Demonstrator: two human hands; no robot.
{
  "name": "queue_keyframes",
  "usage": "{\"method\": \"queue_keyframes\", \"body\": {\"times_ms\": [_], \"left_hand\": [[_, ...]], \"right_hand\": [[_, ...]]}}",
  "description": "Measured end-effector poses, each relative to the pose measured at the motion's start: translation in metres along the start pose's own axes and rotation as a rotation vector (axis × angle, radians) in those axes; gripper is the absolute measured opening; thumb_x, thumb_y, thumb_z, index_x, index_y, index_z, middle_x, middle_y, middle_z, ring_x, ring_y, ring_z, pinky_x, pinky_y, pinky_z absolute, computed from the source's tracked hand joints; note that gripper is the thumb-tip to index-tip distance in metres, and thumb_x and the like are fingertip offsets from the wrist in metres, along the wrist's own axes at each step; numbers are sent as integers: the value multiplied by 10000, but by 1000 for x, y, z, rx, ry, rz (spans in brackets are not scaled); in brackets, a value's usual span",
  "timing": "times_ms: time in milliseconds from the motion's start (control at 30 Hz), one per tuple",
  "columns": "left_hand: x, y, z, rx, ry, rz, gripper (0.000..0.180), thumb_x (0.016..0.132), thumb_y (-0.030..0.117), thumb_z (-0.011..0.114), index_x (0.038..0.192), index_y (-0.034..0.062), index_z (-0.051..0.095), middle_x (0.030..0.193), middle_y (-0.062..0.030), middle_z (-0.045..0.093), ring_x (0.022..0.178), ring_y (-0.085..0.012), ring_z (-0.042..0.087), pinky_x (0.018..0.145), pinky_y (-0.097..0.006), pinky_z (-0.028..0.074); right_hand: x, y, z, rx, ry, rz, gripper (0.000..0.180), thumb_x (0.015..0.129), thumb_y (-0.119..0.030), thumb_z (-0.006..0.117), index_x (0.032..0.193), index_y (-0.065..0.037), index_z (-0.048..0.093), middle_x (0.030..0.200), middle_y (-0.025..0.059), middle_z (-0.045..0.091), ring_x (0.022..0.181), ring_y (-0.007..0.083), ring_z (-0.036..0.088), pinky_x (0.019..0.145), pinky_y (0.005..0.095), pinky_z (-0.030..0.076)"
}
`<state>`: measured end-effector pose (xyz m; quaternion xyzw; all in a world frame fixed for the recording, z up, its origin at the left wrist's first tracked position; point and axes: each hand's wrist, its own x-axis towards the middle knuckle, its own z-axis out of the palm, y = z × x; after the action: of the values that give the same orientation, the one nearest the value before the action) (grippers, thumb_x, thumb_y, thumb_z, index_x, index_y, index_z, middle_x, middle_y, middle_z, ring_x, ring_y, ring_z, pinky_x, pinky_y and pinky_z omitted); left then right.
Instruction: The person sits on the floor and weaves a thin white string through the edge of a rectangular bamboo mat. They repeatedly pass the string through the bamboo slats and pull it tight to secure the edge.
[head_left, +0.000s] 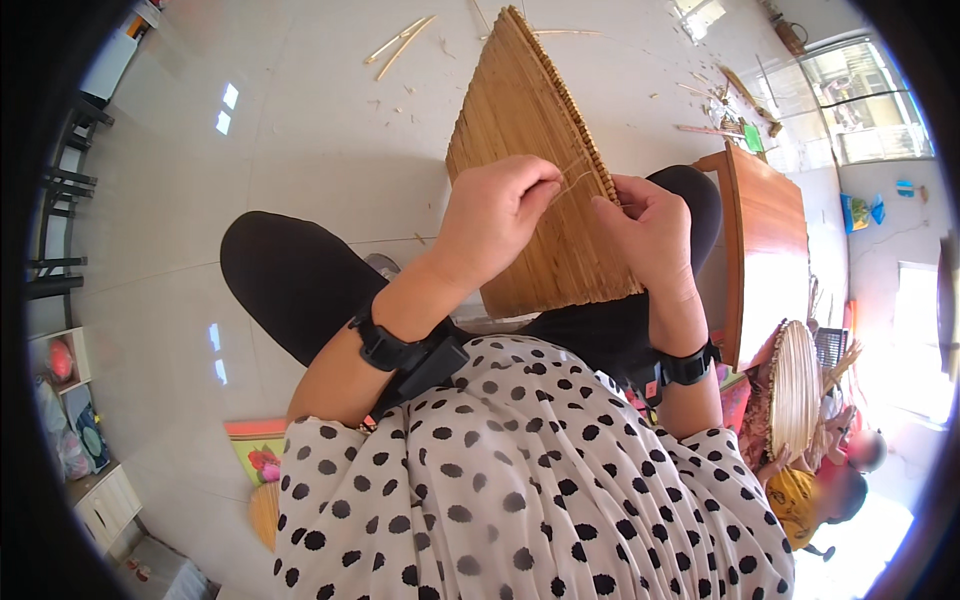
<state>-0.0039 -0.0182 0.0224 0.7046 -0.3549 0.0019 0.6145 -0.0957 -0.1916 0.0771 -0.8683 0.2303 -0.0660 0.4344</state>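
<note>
A stiff panel of tan plant stalks (pixel 528 225) stands tilted between my knees, with a bumpy bound edge running down its right side. A thin pale thread (pixel 574 182) stretches from that edge to my left hand (pixel 500 215), whose thumb and fingers are pinched together on it in front of the panel. Closed at the bound edge is my right hand (pixel 652 225), the thumb on the near face and the fingers bent beside it; a short bit of thread shows there. The right fingertips are partly hidden.
Stalk pieces (pixel 402 45) and scraps lie on the tiled floor beyond the panel. A wooden table (pixel 765 230) stands at right. Behind it, a person in yellow (pixel 795 505) is near a round stalk panel (pixel 795 390). Shelves (pixel 105 500) line the left side.
</note>
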Motion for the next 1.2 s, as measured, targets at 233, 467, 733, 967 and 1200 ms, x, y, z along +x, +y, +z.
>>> {"method": "queue_keyframes", "body": {"times_ms": [233,467,733,967,1200], "left_hand": [[1,1,4,291,-106,33,59,936,145,666,919,90,651,727,-108,681,657,-332,662,560,-436,495],[5,2,4,341,-114,11,39,927,121,678,954,93,678,752,-120,686,677,-335,663,573,-408,499],[7,0,8,369,-106,56,48,911,91,682,959,96,686,772,-111,696,678,-326,668,570,-399,504],[9,2,7,374,-107,37,38,903,81,686,931,87,660,764,-112,696,659,-326,663,563,-404,502],[8,4,7,469,-159,52,60,885,94,711,927,99,668,778,-72,620,680,-307,642,571,-397,503]], "right_hand": [[4,18,-5,102,53,-9,313,848,-96,730,1115,66,735,863,78,765,756,68,683,701,223,547],[8,24,-6,80,62,-9,295,864,-84,738,1116,69,733,875,75,765,775,68,687,718,222,546],[6,18,-7,58,63,18,287,870,-83,735,1116,67,734,875,73,765,772,67,685,721,226,549],[5,14,-7,62,52,17,293,870,-84,735,1119,69,732,880,80,766,773,69,687,726,228,553],[5,15,-6,46,55,17,301,860,-87,739,1116,69,732,881,88,768,776,78,694,728,231,556]]}}
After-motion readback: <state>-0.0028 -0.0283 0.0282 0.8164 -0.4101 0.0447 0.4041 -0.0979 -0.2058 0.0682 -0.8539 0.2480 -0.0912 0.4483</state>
